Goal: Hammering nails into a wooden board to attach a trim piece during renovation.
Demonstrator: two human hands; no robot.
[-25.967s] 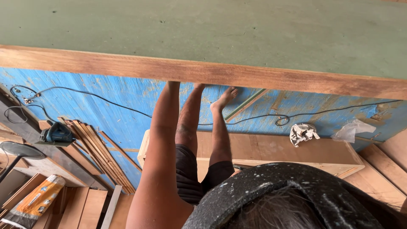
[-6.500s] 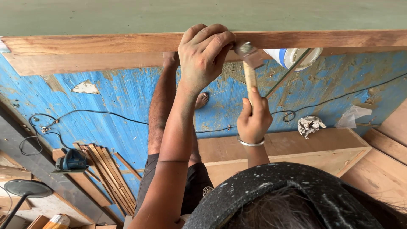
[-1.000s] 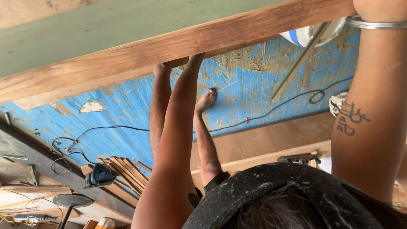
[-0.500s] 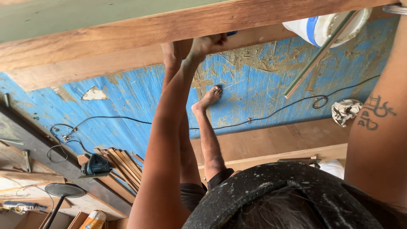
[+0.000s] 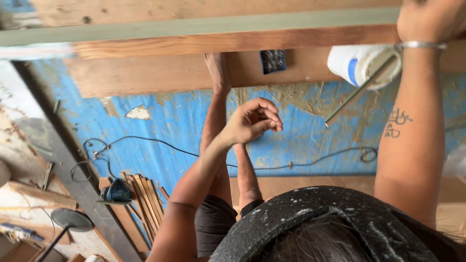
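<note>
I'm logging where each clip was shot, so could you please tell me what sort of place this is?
Most likely a carpentry workshop: a wooden plank spans the view, cut wooden strips lie beside a blue power saw, and sawdust covers the blue floor.

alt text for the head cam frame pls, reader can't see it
Seen from above the person's head, the left hand hangs loosely curled and empty over a blue floor, while the right hand grips the top of a wooden beam. A white bucket with a stick in it sits below the beam; a black cable and a blue power saw lie on the floor.
</note>
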